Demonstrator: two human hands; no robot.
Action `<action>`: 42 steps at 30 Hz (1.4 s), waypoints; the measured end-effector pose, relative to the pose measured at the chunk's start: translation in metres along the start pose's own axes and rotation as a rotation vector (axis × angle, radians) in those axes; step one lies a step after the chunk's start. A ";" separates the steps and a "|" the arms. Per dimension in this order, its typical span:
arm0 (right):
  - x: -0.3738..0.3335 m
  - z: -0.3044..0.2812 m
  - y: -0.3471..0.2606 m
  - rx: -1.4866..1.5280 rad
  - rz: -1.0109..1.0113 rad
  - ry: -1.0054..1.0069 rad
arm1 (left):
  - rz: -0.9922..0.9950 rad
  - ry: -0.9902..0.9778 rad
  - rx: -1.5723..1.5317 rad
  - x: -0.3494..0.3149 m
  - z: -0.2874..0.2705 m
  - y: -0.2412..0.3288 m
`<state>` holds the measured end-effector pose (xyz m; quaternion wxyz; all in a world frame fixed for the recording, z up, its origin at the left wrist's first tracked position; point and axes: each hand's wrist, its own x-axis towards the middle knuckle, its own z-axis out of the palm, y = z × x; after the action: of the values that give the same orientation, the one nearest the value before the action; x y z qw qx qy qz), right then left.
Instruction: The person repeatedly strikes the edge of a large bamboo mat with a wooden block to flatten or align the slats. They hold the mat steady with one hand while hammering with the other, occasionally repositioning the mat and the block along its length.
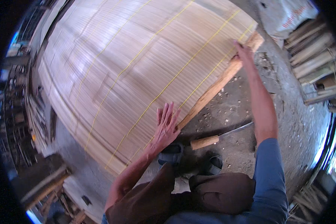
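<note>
Landmark: woven slat mat [138, 67], pale strips bound by yellow cords, spread on the ground.
Progress: mat looks largely woven; its near edge along the wooden batten [216, 87] appears still in hand.
Left hand [165, 127]: fingers spread flat, released, pressing the mat's near edge.
Right hand [243, 50]: fingertips on the batten's far end; grasp cannot be told.
Knife [220, 137]: lying on the ground beside the mat, untouched.

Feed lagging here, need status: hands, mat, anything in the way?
Left hand flat on slat mat. Right hand at wooden batten. Knife on ground beside batten, untouched.
</note>
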<state>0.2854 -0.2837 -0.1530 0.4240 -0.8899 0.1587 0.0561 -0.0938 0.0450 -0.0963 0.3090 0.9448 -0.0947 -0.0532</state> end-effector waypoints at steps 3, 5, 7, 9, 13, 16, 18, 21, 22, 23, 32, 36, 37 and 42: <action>0.003 0.003 0.003 -0.046 0.108 0.002 | -0.179 0.054 0.048 -0.045 -0.011 0.007; 0.003 -0.003 0.001 -0.001 0.094 -0.052 | -0.317 0.129 0.125 -0.085 -0.013 -0.003; -0.006 0.003 -0.009 0.029 0.071 -0.077 | -0.399 0.145 0.187 -0.124 -0.017 -0.016; -0.014 0.007 -0.014 0.036 0.036 -0.056 | -0.414 0.106 0.217 -0.145 -0.025 -0.024; -0.011 -0.009 0.017 0.260 0.039 -0.068 | -0.326 0.094 0.205 -0.137 -0.022 -0.033; -0.026 0.003 0.009 0.475 0.064 -0.134 | -0.334 0.096 0.263 -0.143 -0.028 -0.028; -0.027 0.001 0.004 0.567 0.101 -0.174 | -0.315 0.104 0.260 -0.148 -0.027 -0.026; -0.033 -0.001 0.001 0.496 0.108 -0.146 | -0.317 0.078 0.234 -0.151 -0.033 -0.023; -0.035 -0.004 0.000 0.459 0.113 -0.119 | -0.323 0.072 0.209 -0.149 -0.033 -0.024; -0.037 -0.009 0.004 0.501 0.064 -0.099 | -0.340 0.067 0.188 -0.152 -0.034 -0.022; -0.294 0.003 0.001 -0.062 -0.558 -0.254 | -0.079 0.188 0.403 -0.140 -0.093 0.018; -0.378 0.053 0.009 0.105 -0.815 -0.415 | 0.051 0.265 0.349 -0.111 -0.128 0.042; -0.386 0.065 0.002 0.062 -0.874 -0.396 | 0.054 0.275 0.329 -0.106 -0.136 0.048; -0.410 0.098 -0.009 -0.102 -0.895 -0.387 | 0.108 0.311 0.297 -0.073 -0.171 0.082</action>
<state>-0.0951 -0.1059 -0.1123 0.3839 -0.8637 -0.3240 0.0405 -0.1502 0.0937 0.0925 0.1796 0.9704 -0.1030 0.1243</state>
